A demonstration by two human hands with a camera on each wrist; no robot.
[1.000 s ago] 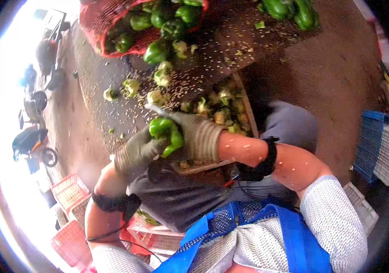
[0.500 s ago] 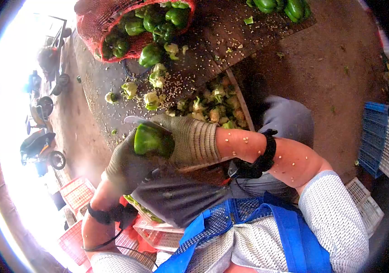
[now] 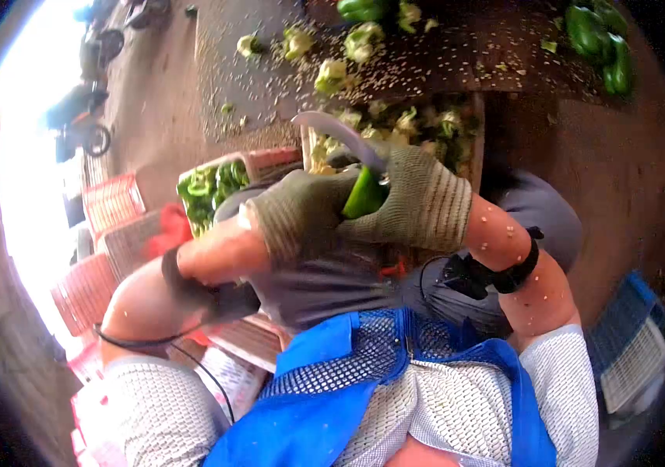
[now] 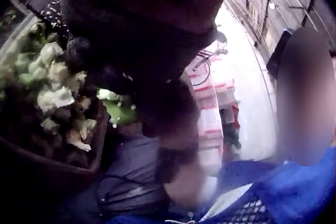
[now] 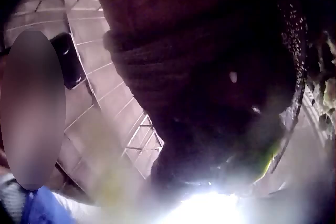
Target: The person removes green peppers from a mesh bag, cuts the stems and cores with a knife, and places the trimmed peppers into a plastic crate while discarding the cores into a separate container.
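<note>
A piece of green pepper [image 3: 363, 194] is between the two gloved hands in the head view. My left hand [image 3: 301, 208] grips it from the left, its fingertips partly hidden. My right hand [image 3: 426, 196] holds a knife with a curved blade [image 3: 332, 127] that points up and left, above the pepper; the handle is hidden in the glove. The right thumb lies along the pepper's lower side. The left wrist view shows the pepper [image 4: 122, 112] beside a dark glove. In the right wrist view the hand is mostly dark, with a green edge [image 5: 269, 165] below.
Behind the hands stands a crate [image 3: 479, 140] of pale pepper cores. Several cores [image 3: 331, 76] and scattered seeds lie on the board beyond. Whole peppers [image 3: 591, 35] are at the far right. A crate of green peppers [image 3: 212, 187] and pink crates [image 3: 113, 204] stand to the left.
The head view has turned, and both hands appear further right. The pepper, broad half a second ago, now shows as a narrow piece. The curved blade is more exposed above it.
</note>
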